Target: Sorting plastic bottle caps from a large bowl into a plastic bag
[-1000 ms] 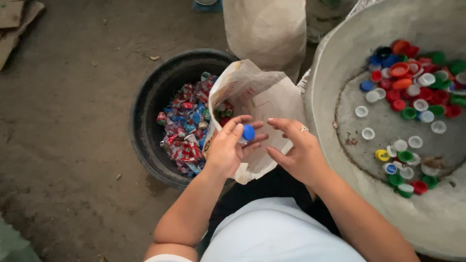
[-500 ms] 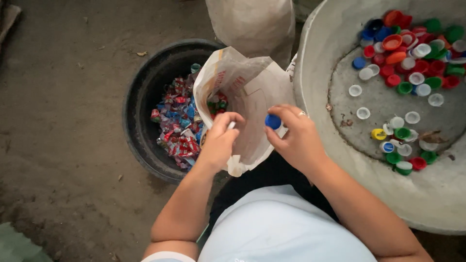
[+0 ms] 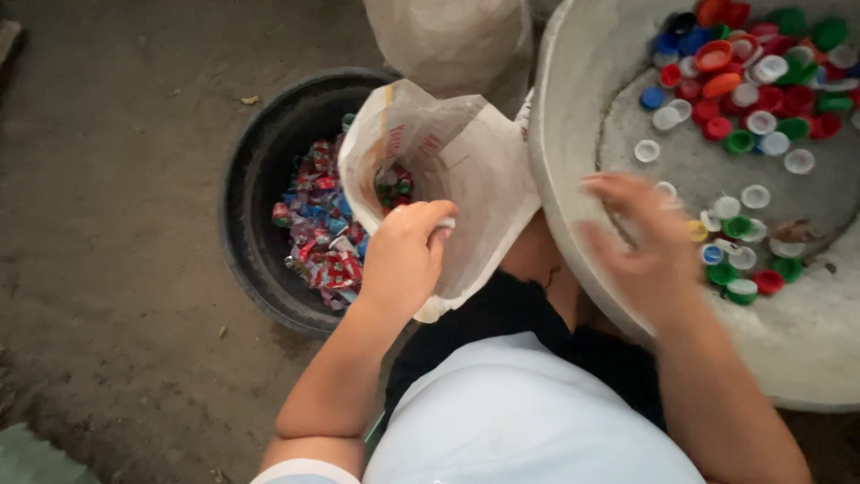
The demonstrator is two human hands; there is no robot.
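My left hand (image 3: 405, 255) is closed on the near rim of the white sack (image 3: 448, 170), pinching the edge so the mouth stays open between my knees. My right hand (image 3: 640, 237) is over the big grey basin (image 3: 573, 108), fingers spread and holding nothing that I can see; it is blurred, so I cannot tell more of the grip than that. It hangs just above the loose bottle caps (image 3: 730, 233) near the basin's middle, white, green, yellow, blue and red ones lying apart from each other, with a thicker heap of caps (image 3: 752, 63) further up the basin.

To do this well, I judge the sack's mouth should stay wide and tilted toward the basin, my left hand keeping the rim taut so nothing catches on a fold. The right hand should pinch one cap cleanly rather than rake several.

The sack is pale, with faint red printing on its inner wall, and some caps show at its bottom. Left of it on the dirt floor (image 3: 107, 224) stands a round black tub (image 3: 260, 170) holding crumpled wrappers (image 3: 318, 233), mostly red and blue. Another pale sack (image 3: 452, 36) stands behind.
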